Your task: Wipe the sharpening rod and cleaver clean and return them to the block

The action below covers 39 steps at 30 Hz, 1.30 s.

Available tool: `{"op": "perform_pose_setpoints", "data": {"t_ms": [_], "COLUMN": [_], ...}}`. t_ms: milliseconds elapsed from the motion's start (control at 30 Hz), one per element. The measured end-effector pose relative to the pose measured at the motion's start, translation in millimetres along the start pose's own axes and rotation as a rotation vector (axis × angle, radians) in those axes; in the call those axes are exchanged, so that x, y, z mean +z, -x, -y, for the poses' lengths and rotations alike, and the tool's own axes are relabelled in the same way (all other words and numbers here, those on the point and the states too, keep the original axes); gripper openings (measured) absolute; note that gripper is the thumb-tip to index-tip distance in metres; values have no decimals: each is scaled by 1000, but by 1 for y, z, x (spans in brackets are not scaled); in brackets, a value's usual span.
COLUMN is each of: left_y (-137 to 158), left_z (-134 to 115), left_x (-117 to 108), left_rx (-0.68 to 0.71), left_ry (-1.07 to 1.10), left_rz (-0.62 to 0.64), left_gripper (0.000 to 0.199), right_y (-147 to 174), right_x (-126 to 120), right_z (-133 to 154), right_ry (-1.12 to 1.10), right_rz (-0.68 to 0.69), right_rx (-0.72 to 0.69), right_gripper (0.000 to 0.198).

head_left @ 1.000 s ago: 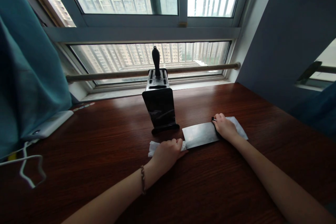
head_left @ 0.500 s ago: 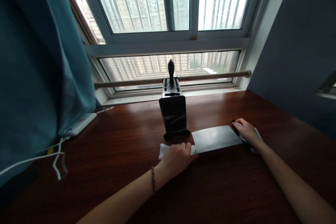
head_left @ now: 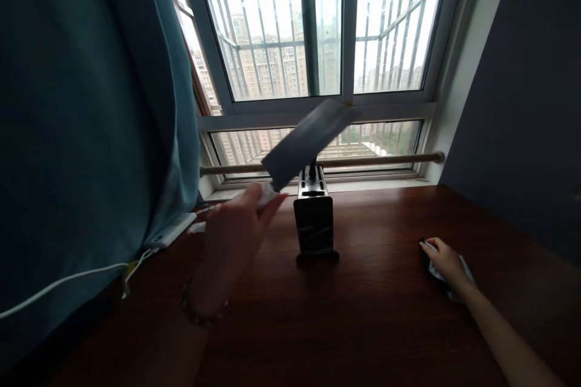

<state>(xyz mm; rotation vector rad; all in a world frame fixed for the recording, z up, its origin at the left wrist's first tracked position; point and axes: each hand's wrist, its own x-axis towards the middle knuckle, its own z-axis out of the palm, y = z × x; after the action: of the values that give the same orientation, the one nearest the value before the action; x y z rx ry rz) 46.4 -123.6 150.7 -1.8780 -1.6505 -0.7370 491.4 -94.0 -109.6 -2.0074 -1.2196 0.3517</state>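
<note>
My left hand (head_left: 233,233) is closed round the handle of a cleaver (head_left: 308,139), with white tissue or cloth (head_left: 269,193) showing between handle and fingers. The broad grey blade is raised, slants up to the right and is slightly blurred. It passes in front of the window and partly covers the black handle standing in the knife block (head_left: 314,227). Over on the right, my right hand (head_left: 447,265) is closed on a crumpled pale and dark cloth (head_left: 467,272) resting on the table. The part under its palm is hidden.
The brown wooden table (head_left: 376,314) reaches to the barred window (head_left: 272,30). A white power strip (head_left: 171,231) with white cables (head_left: 68,281) lies at left, beside the blue curtain (head_left: 113,103). A rail (head_left: 385,160) crosses the low window.
My left hand has lifted the cleaver off the table, up and to the left, tilting the blade upward. My right hand keeps the cloth, apart from the blade now. The view has tilted up.
</note>
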Motion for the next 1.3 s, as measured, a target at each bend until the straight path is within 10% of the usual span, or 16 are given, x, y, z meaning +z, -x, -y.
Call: {"op": "perform_pose_setpoints", "data": {"t_ms": [167, 433, 1300], "left_y": [-73, -135, -133], "left_z": [53, 80, 36], "left_x": [-13, -15, -31], "left_rx": [11, 382, 679], "left_ry": [-381, -668, -646], "left_rz": [-179, -99, 7], "left_gripper": [57, 50, 24], "right_y": [0, -1, 0], "right_x": [3, 5, 6], "right_z": [-2, -7, -15], "right_ry": [30, 10, 44], "right_rz": [15, 34, 9], "right_rx": [-7, -18, -72], "right_gripper": [42, 43, 43]}}
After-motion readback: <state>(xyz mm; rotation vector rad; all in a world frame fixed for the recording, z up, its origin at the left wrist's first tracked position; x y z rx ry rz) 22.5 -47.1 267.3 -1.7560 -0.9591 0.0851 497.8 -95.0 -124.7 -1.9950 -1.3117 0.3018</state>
